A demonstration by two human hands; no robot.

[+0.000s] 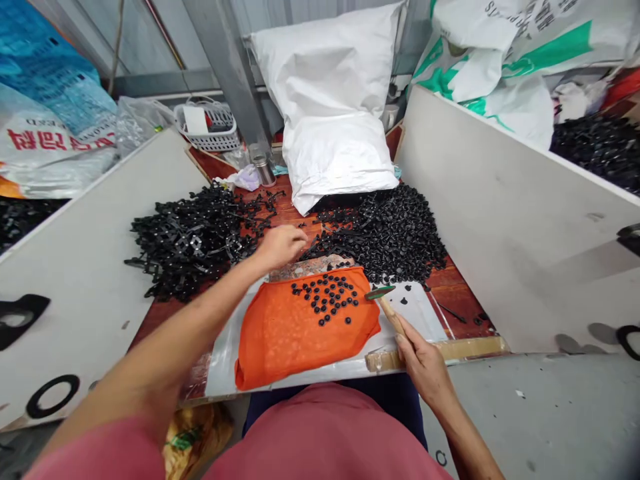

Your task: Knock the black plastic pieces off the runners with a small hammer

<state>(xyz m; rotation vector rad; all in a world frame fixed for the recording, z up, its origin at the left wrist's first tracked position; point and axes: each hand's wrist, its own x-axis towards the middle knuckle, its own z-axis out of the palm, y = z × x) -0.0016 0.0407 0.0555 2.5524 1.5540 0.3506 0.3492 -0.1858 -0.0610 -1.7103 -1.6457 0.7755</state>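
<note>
My left hand (280, 245) reaches out over the table, fingers curled, at the near edge of a heap of black plastic frames (193, 237); what it holds, if anything, is hidden. My right hand (423, 363) grips the wooden handle of a small knife (384, 301) whose green blade points at an orange cloth (305, 327). Several small black round parts (330, 300) lie on that cloth. A bigger pile of the same round parts (390, 233) lies just beyond.
White side boards (500, 220) wall in the red-brown table on both sides. A white sack (333, 120) stands at the back, with a grey basket (210, 127) and a small jar (263, 163) to its left. More sacks lie behind the boards.
</note>
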